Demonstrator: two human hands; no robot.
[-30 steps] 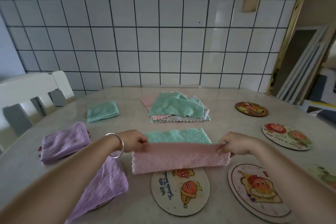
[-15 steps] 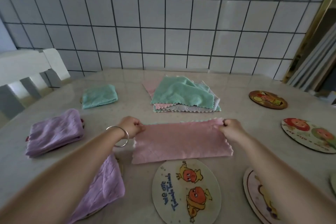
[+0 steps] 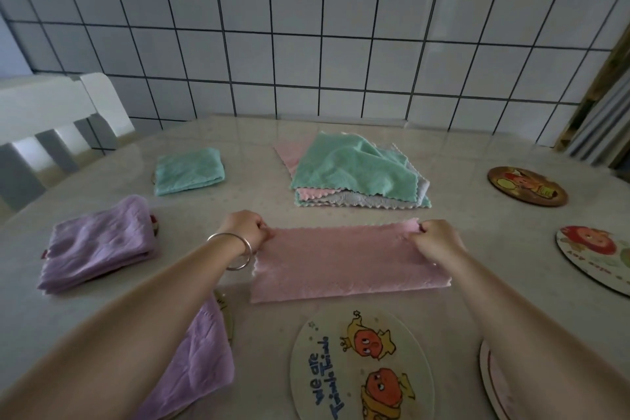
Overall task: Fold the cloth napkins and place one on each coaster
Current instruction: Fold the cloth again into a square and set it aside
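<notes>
A pink napkin (image 3: 344, 264) lies folded in half on the table in front of me. My left hand (image 3: 245, 230) pinches its far left corner and my right hand (image 3: 438, 240) pinches its far right corner, both flat on the table. A round cartoon coaster (image 3: 361, 365) lies bare just in front of the napkin. A stack of unfolded napkins (image 3: 354, 174), green on top, sits behind it. Folded purple napkins (image 3: 99, 245) (image 3: 197, 358) and a folded green napkin (image 3: 189, 170) lie at the left, covering coasters.
More bare coasters lie at the right: a dark one (image 3: 526, 186) at the back, a light one (image 3: 596, 256) at the edge and another (image 3: 494, 382) at bottom right. A white chair (image 3: 51, 123) stands at the left. A tiled wall (image 3: 306, 37) rises behind the table.
My hands carried the napkin's near edge up and away from me and laid it down on the far edge. The green layer that showed behind it is now covered.
</notes>
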